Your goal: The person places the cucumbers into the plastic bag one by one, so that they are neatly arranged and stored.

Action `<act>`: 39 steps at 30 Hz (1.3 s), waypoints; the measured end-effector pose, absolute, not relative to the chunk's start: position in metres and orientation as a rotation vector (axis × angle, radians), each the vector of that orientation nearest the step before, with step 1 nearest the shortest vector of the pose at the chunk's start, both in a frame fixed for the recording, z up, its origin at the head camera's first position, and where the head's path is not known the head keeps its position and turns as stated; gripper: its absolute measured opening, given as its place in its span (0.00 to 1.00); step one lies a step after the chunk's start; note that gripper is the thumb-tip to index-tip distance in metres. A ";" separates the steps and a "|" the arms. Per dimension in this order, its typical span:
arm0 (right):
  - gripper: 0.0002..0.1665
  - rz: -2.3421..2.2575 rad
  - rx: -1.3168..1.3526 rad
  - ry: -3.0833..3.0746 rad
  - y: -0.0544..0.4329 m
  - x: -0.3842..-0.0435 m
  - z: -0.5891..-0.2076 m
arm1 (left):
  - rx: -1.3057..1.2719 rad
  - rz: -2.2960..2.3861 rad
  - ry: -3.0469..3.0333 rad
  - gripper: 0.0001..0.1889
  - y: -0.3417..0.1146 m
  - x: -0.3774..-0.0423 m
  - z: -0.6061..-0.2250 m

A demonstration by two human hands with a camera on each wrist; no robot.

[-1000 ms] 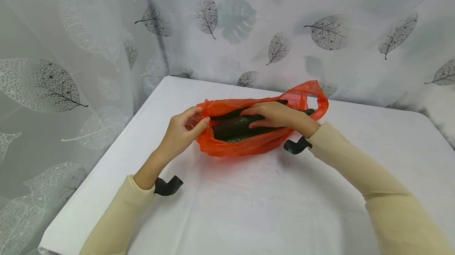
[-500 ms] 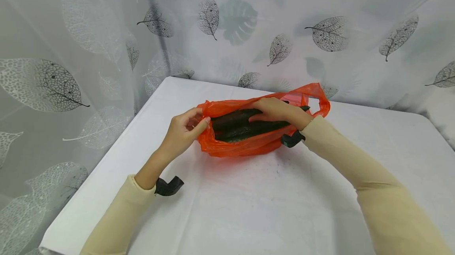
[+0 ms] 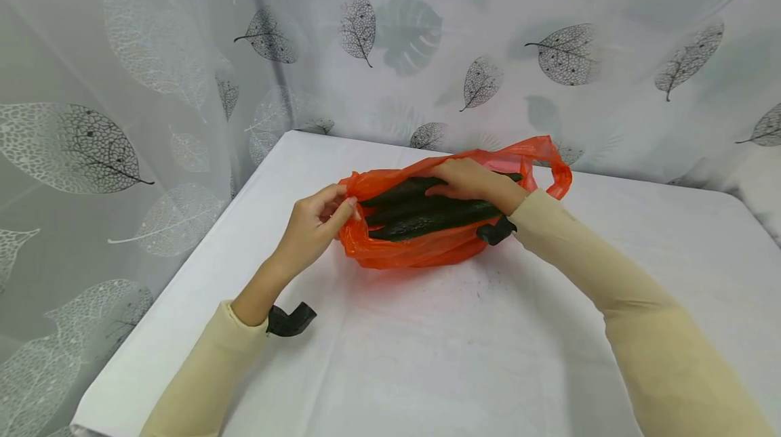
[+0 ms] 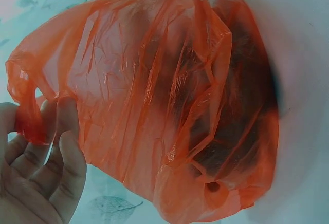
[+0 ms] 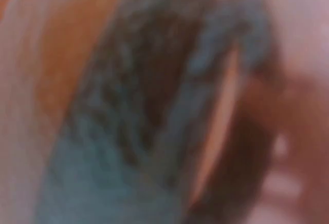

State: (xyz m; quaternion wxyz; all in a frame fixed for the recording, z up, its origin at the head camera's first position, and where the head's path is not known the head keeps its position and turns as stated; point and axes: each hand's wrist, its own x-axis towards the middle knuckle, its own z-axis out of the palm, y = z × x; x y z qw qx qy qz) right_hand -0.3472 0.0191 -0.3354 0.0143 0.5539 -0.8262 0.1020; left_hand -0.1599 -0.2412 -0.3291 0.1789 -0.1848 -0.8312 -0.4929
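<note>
A thin orange-red plastic bag (image 3: pixel 405 255) lies on its side on the white table, with long dark green cucumbers (image 3: pixel 421 220) side by side in its mouth. At the bag's left end, my left hand (image 3: pixel 311 223) pinches the edge of the film between thumb and fingers. The left wrist view shows the same hand (image 4: pixel 43 167) holding a gathered bit of the bag (image 4: pixel 149 90). My right hand (image 3: pixel 466 181) reaches inside and grips the far cucumber (image 3: pixel 393 194); its fingertips are partly hidden. Close up and blurred, a cucumber (image 5: pixel 133 100) fills the right wrist view.
A white cloth covers the table (image 3: pixel 427 356). Behind and to the left hangs a pale curtain (image 3: pixel 390 85) with a leaf print. The bag's loop handle (image 3: pixel 560 176) stands up at its right end. A black wrist mount (image 3: pixel 291 320) sticks out from the left wrist.
The right hand has shifted slightly back and left inside the bag, and the cucumbers under it have moved, showing side by side now. The left hand stays at the bag's edge.
</note>
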 end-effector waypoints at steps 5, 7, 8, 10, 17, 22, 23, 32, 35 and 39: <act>0.27 0.283 1.689 -2.574 0.018 -0.347 -0.334 | -0.505 -1.405 -2.365 0.08 -0.241 -0.159 -0.328; 0.27 0.273 1.665 -2.587 0.017 -0.348 -0.334 | -0.498 -1.406 -2.368 0.09 -0.241 -0.159 -0.328; 0.26 0.269 1.648 -2.594 0.017 -0.348 -0.333 | -0.496 -1.407 -2.368 0.09 -0.241 -0.159 -0.327; 0.25 0.257 1.606 -2.613 0.015 -0.349 -0.333 | -0.496 -1.408 -2.367 0.09 -0.241 -0.159 -0.328; 0.25 0.205 1.556 -2.619 0.010 -0.350 -0.329 | -0.510 -1.410 -2.356 0.09 -0.241 -0.159 -0.329; 0.26 0.165 1.568 -2.598 0.006 -0.354 -0.330 | -0.525 -1.406 -2.345 0.08 -0.242 -0.160 -0.330; 0.27 0.156 1.565 -2.600 0.005 -0.355 -0.330 | -0.527 -1.407 -2.345 0.08 -0.242 -0.160 -0.330; 0.25 0.105 1.511 -2.674 -0.001 -0.361 -0.335 | -0.545 -1.379 -2.360 0.08 -0.242 -0.161 -0.331; 0.24 0.108 1.495 -2.707 -0.003 -0.362 -0.335 | -0.558 -1.354 -2.355 0.07 -0.242 -0.161 -0.331; 0.23 0.115 1.491 -2.719 -0.005 -0.363 -0.335 | -0.569 -1.329 -2.358 0.07 -0.242 -0.161 -0.330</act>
